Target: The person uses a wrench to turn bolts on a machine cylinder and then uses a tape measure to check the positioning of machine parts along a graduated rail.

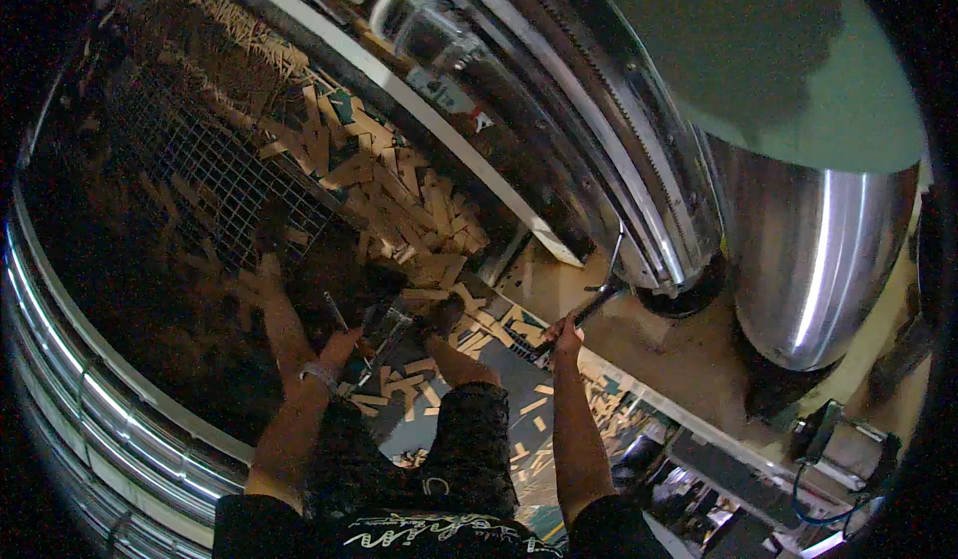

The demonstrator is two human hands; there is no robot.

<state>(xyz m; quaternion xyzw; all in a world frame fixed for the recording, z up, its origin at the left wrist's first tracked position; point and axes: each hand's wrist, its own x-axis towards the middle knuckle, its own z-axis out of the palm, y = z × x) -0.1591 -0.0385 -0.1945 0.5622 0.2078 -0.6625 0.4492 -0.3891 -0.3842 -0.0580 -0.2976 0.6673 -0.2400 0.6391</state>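
My right hand (566, 334) is closed around a dark, slanting bar (597, 304), which reaches up toward the metal machine. Its lower end, near the fallen wood strips, looks toothed or ridged, but the kind of thing is unclear. Lower left, my left hand (340, 345) has its fingers bent beside a thin metal rod (334, 309). What that hand grips, if anything, is too dark to make out. A band (319, 373) circles the left wrist. Shiny metal parts (391, 329) lie close to the left hand, between my legs.
Flat wood strips (429, 210) are heaped ahead and scattered over the grey floor (499, 374). A wire mesh (220, 160) lies at the left, behind a pale beam (449, 135). Curved metal machinery (609, 120) and a steel drum (828, 260) stand right; shiny rails (100, 389) curve along the left.
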